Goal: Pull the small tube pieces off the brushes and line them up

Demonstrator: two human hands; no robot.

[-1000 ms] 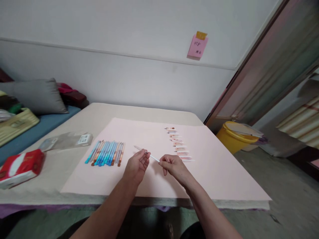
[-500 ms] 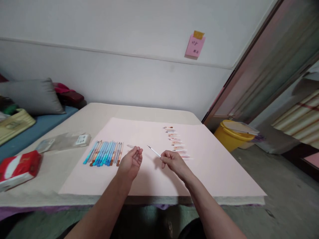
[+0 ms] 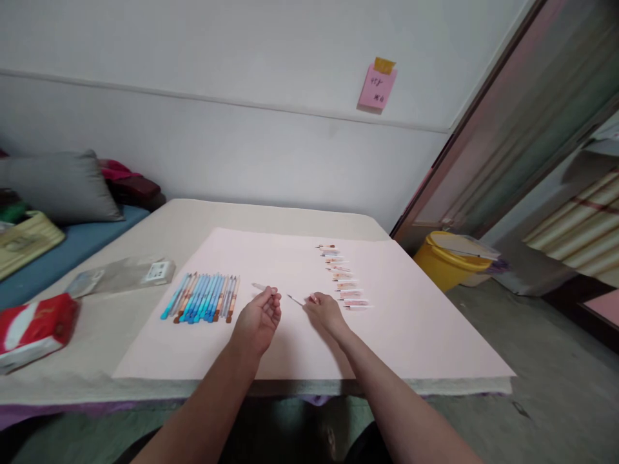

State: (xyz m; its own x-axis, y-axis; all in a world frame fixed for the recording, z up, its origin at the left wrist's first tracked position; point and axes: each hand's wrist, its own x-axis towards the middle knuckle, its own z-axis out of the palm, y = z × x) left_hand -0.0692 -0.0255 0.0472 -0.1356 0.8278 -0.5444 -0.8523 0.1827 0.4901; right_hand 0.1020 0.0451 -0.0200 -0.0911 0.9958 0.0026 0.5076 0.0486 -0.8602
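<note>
My left hand (image 3: pixel 261 317) is closed on a pale pen barrel (image 3: pixel 258 287) whose end sticks out to the upper left. My right hand (image 3: pixel 326 311) pinches a thin white refill (image 3: pixel 294 300) that points left toward the barrel; the two parts are apart. Both hands hover over a pink sheet (image 3: pixel 411 322). A row of blue and orange pens (image 3: pixel 203 298) lies left of my left hand. A column of small pen pieces (image 3: pixel 343 277) lies just right of my right hand.
The pink sheet covers a beige table (image 3: pixel 145 245). A clear packet (image 3: pixel 120 274) and a red tissue pack (image 3: pixel 33 328) lie at the left. A yellow bucket (image 3: pixel 449 261) stands on the floor at the right. A grey pillow (image 3: pixel 53 187) rests on a blue mattress.
The refill and barrel, joined one second ago, have come apart. My right hand has drawn the refill out to the right and lowered toward the sheet; my left hand kept the barrel.
</note>
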